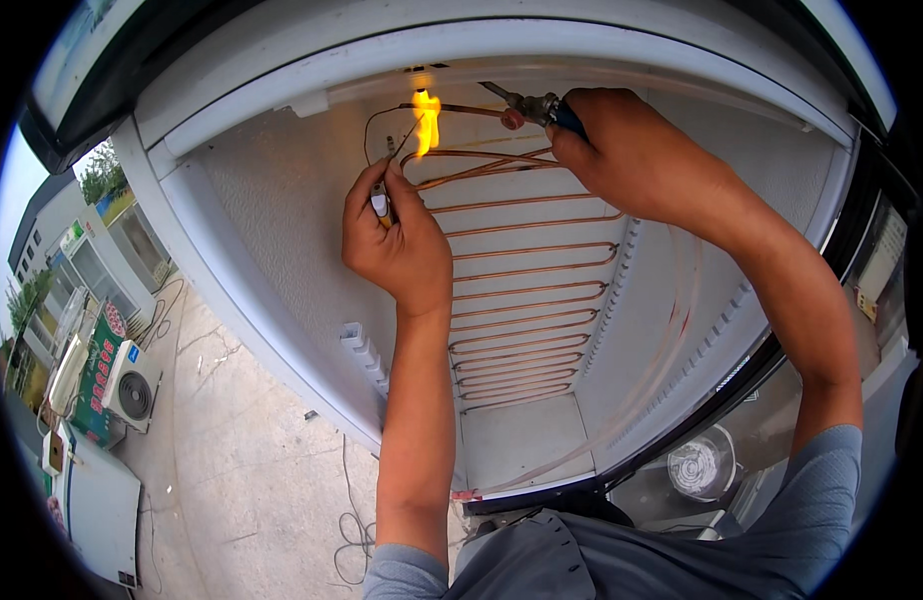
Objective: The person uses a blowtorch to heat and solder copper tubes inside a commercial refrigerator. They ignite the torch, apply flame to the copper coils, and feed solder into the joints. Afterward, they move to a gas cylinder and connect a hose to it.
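My right hand point(632, 150) grips the blue handle of a gas torch point(535, 107) high inside an open white cabinet. A coppery tube point(467, 109) runs left from beside the torch valve. A tall yellow flame point(427, 125) burns near that tube's left end. Just left of the flame, my left hand point(397, 235) is closed, pinching a thin dark rod point(410, 133) that reaches toward it. A small white and yellow object point(383, 208) also sits in that hand, mostly hidden by the fingers. A thin wire loops above the fingertips.
Rows of bent copper tubing point(527, 250) line the cabinet. A clear hose point(672, 335) curves along its right side. Outside stand a bucket point(702, 463), a fan unit point(134, 388) and a white cabinet point(97, 510). A cable point(354, 530) lies coiled on the concrete floor point(242, 430).
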`<state>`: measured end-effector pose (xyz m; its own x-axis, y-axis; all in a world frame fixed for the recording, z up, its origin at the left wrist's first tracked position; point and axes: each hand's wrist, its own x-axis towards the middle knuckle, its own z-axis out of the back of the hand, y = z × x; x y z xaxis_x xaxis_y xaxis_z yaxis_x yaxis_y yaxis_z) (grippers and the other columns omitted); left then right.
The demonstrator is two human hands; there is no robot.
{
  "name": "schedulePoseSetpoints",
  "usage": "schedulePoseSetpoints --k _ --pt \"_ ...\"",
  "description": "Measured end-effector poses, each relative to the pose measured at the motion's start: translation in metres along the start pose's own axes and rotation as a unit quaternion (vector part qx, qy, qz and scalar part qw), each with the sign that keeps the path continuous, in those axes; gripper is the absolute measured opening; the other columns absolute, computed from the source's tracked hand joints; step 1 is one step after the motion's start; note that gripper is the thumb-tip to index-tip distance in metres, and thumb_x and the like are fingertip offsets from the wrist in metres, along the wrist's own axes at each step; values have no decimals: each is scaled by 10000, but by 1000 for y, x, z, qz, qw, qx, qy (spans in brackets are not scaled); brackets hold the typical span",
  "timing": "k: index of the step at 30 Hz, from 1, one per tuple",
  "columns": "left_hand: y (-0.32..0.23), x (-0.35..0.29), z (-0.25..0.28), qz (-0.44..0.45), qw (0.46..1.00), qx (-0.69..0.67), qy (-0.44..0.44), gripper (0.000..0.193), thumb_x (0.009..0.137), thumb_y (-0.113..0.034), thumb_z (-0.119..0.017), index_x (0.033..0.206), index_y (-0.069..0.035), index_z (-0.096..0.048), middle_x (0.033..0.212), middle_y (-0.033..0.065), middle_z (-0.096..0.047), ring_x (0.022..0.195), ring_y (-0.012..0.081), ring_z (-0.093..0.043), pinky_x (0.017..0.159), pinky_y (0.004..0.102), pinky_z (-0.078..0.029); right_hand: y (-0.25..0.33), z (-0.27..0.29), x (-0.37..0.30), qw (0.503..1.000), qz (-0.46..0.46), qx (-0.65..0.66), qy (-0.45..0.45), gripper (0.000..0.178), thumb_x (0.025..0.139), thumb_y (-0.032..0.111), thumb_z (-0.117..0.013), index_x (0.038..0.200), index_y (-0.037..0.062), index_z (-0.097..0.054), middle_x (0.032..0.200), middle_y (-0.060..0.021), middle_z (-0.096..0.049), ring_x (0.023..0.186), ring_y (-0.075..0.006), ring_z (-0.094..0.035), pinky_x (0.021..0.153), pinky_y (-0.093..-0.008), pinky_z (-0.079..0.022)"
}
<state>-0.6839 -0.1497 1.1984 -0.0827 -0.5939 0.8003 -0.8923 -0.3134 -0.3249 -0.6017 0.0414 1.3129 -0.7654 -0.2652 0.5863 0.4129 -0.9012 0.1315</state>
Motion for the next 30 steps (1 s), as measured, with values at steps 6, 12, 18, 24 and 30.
schedulePoseSetpoints --k 6,12,18,24,30 --pt "2 0 -1 3 1000 -11 -5 118 979 -15 -697 1065 65 -693 961 79 -717 840 100 -645 747 234 -546 0 1 0 1000 -7 -6 2 310 992 223 -564 930 -77 -614 789 -252 -612 717 -403 -585 733 -475 -477" --pt "2 0 -3 5 1000 -24 -4 118 979 -15 -697 1066 66 -691 956 81 -716 835 100 -644 739 233 -546 5 4 -2 1000 -17 3 10 310 993 220 -558 940 -79 -620 782 -246 -610 703 -389 -582 725 -465 -479" --pt "1 1 -6 -7 1000 -15 -4 113 979 -20 -699 1054 65 -696 958 87 -719 835 101 -643 746 238 -546 8 6 -4 999 -38 1 20 309 994 213 -554 944 -83 -626 769 -244 -609 683 -382 -580 720 -461 -482" --pt "-10 1 -3 10 1000 -13 -10 120 982 -23 -695 1064 64 -701 964 90 -715 847 106 -641 768 243 -541 4 4 -4 1000 -5 -1 -8 327 951 191 -541 858 -109 -633 757 -290 -631 704 -426 -638 733 -496 -514" --pt "-8 4 -8 -4 1000 -21 -8 114 979 -20 -695 1054 66 -703 953 80 -716 824 104 -639 752 242 -540 5 7 -6 1000 0 -3 -14 340 927 183 -538 813 -122 -638 752 -314 -645 716 -452 -667 741 -515 -533"
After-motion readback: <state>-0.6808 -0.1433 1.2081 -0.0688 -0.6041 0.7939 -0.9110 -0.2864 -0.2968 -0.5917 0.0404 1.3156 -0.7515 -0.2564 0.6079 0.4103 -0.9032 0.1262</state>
